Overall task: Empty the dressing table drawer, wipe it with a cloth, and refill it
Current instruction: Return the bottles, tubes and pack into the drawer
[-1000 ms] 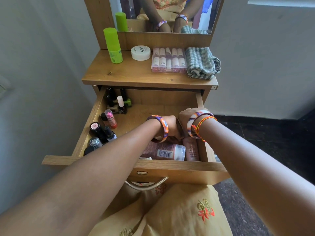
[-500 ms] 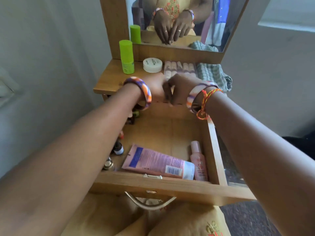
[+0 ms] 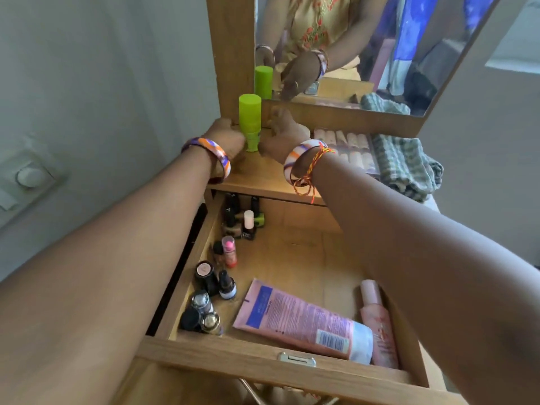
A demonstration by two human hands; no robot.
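The wooden drawer [image 3: 263, 363] stands pulled open. A pink tube [image 3: 298, 320] and a pink bottle [image 3: 377, 320] lie at its front right, small dark bottles [image 3: 204, 305] line its left side, and nail polishes [image 3: 245, 220] stand at its back left. Both hands are up on the tabletop [image 3: 263, 179]. My left hand [image 3: 226, 138] rests against the left of a green bottle [image 3: 249, 118], while my right hand [image 3: 285, 133] is just to its right, fingers pointing down. The fingers of both are hidden from me. A checked cloth [image 3: 406, 168] lies folded at the right.
A clear box of small tubes [image 3: 347, 147] sits between my right hand and the cloth. The mirror [image 3: 380, 54] rises close behind the tabletop and reflects a small bottle by my right hand. A wall with a switch [image 3: 29, 176] is close on the left.
Both hands rose out of the drawer's right side and moved up and left onto the tabletop, ending on either side of the green bottle. My view tilted closer to the mirror.
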